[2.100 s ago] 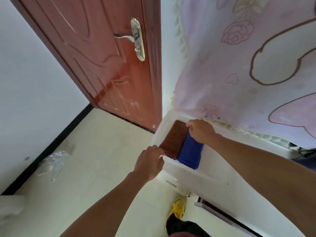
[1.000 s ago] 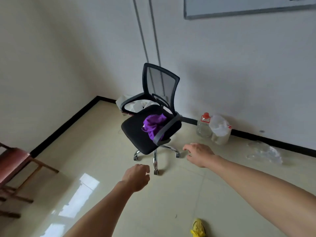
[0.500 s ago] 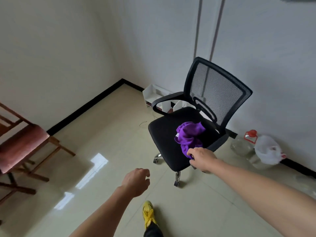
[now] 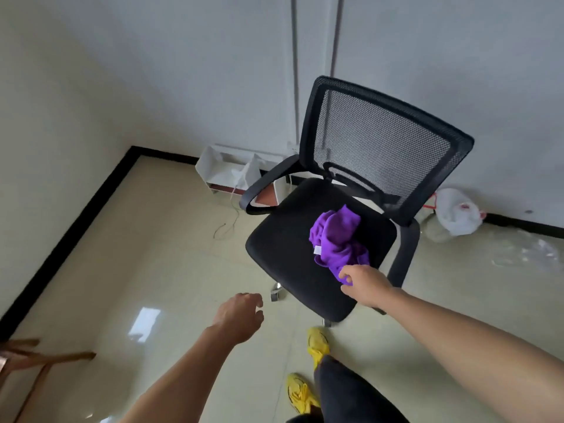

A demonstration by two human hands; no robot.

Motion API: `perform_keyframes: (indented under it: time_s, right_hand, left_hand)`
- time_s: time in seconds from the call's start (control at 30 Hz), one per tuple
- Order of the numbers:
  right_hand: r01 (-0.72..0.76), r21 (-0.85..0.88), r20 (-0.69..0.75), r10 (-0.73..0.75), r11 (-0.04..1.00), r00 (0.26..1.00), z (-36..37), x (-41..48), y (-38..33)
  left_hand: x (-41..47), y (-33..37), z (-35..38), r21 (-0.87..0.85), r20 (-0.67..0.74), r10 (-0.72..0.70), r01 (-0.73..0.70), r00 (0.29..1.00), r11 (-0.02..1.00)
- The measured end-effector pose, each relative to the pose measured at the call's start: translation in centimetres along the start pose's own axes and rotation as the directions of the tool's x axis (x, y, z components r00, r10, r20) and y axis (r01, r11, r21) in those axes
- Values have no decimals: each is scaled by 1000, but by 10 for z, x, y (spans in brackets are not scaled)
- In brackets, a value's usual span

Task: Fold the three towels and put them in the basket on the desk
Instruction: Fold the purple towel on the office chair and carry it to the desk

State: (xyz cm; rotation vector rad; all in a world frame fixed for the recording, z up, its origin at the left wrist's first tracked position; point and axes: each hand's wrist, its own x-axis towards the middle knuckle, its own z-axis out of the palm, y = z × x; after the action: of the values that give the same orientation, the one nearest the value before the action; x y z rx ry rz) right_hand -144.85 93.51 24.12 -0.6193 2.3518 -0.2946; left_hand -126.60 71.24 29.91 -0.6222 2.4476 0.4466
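A crumpled purple towel [image 4: 337, 239] lies on the seat of a black mesh office chair [image 4: 293, 254]. My right hand [image 4: 364, 286] is at the towel's near edge, with thumb and fingers pinching the cloth. My left hand [image 4: 241, 315] hangs in the air to the left of the chair, fingers loosely curled and holding nothing. The basket and the other two towels are out of view.
A white shelf unit [image 4: 235, 172] stands on the floor behind the chair, against the wall. A white plastic bag [image 4: 457, 215] and clear plastic wrap [image 4: 525, 248] lie at the right by the wall. A wooden chair's legs [image 4: 33, 361] show at the lower left.
I turned from the basket with the brown and blue towels to the chair and stepped closer. My right hand reached the purple towel and took hold of its edge.
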Motion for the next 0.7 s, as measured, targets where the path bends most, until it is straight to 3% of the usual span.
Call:
perform_keyframes:
  time_s: [0.33, 0.57, 0.7]
  right_hand:
    - [-376, 295, 88, 367, 878, 926, 35, 112, 39]
    - [-534, 613, 72, 632, 583, 772, 60, 167, 61]
    - [-517, 796, 140, 733, 316, 665, 119, 206, 91]
  left_hand:
    - [139, -3, -16, 11, 155, 139, -142, 978, 990]
    - [233, 17, -10, -179, 208, 115, -77, 971, 981]
    - [296, 44, 23, -228, 247, 177, -120, 953, 966]
